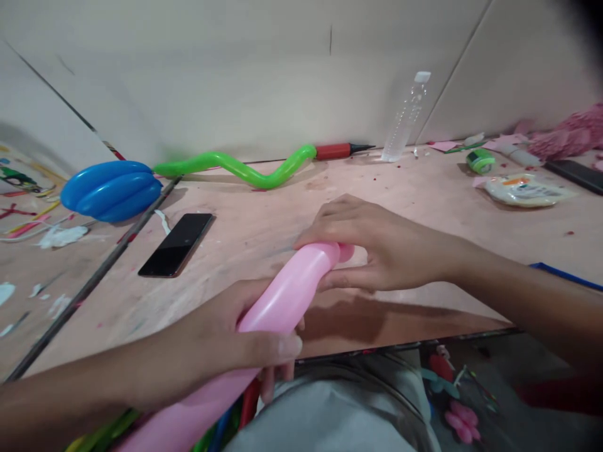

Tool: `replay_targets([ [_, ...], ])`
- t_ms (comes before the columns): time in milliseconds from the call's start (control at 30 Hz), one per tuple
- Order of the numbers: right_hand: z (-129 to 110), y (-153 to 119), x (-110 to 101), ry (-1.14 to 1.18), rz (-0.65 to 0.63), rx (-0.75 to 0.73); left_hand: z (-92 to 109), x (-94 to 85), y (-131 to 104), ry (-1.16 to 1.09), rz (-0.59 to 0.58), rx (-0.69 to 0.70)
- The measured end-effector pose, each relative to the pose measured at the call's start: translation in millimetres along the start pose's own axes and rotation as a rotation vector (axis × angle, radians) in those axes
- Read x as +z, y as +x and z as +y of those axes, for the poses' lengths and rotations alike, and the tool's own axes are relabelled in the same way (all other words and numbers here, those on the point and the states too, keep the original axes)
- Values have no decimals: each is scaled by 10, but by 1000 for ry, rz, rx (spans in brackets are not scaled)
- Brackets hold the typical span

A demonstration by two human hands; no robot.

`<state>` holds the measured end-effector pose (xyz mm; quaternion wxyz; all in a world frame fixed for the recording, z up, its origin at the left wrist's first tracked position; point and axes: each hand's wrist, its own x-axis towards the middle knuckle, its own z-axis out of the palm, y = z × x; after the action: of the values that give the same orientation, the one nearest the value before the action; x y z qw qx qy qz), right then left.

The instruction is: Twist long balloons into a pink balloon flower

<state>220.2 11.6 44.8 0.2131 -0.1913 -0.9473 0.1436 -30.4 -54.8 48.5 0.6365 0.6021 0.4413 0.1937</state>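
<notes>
A long pink balloon point(282, 301) runs from the lower left up to the middle of the view. My left hand point(235, 345) is wrapped round its lower part, thumb across the top. Near its upper end, my right hand point(362, 245) grips it between fingers and thumb, and a small pink bubble shows beside the fingers. Behind, a wavy green balloon point(235, 168) lies along the wall, with a blue multi-lobed balloon point(113, 190) at its left end and a red pump point(333, 151) at its right end.
A black phone point(178, 245) lies left of my hands. By the wall stands a plastic bottle point(406, 119). On the right are a green tape roll point(480, 161), a plastic packet point(522, 190) and a dark object point(575, 176). The table edge point(405, 346) is close to me.
</notes>
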Motion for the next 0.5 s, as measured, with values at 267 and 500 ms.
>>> replay_targets([
  [267,-74,-9,129,205,37,331,-138,-87,540,-270,317,168],
  [500,-48,-31,280,292,-48,429,-426,-103,829,-339,393,82],
])
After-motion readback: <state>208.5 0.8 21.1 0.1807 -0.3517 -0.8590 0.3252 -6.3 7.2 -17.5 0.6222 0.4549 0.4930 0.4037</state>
